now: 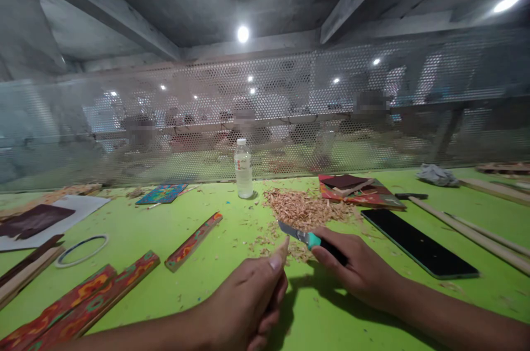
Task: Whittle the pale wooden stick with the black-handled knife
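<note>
Nearest, left hand point(252, 296) curled shut — perhaps on something hidden; right hand point(356, 268) gripped the knife point(308, 238), blade pointing far-left toward the shavings point(304, 207).

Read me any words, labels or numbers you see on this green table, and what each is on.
None can be read.
Water bottle: its label shows only a blur, too small to make out.
Painted wooden strips: coloured patterns, no lettering.
Black phone: dark blank screen.
</note>
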Demonstrator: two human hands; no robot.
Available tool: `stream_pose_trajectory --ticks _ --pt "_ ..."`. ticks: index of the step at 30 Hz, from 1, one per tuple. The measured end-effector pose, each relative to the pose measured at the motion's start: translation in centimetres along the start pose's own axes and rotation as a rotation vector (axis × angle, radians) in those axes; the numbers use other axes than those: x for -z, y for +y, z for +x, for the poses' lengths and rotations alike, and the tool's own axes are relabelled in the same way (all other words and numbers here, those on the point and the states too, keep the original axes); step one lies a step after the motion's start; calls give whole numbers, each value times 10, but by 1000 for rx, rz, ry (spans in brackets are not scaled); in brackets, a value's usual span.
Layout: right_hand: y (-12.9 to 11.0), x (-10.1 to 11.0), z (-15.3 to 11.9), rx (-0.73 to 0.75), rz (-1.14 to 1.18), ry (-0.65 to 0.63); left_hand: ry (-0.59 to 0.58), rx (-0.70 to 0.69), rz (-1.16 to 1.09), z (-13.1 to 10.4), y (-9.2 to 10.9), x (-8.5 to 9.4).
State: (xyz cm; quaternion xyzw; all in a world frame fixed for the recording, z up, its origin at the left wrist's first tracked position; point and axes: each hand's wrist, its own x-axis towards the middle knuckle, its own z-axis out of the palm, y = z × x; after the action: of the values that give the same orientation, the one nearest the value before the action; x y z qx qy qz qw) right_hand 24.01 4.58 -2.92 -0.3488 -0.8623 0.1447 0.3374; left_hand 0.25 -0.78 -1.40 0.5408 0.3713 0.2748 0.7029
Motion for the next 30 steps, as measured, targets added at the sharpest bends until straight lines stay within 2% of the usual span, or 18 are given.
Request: stream_pose_trajectory --ticks 6,11,18,24,30 --pt "-3 0 -5 93 -24 -110 59 -65 84 2 -6 5" --pt "-4 1 -6 114 -57 -116 113 -92 143 1 -10 3" --pt "0 -3 -2 54 -66 -63 187 -103 197 3 -7 0" --pt "6 1 7 -134 -99 106 210 -80 226 4 -6 -1" --pt "0 -2 2 -25 -61 -40 193 -74 190 9 -12 5"
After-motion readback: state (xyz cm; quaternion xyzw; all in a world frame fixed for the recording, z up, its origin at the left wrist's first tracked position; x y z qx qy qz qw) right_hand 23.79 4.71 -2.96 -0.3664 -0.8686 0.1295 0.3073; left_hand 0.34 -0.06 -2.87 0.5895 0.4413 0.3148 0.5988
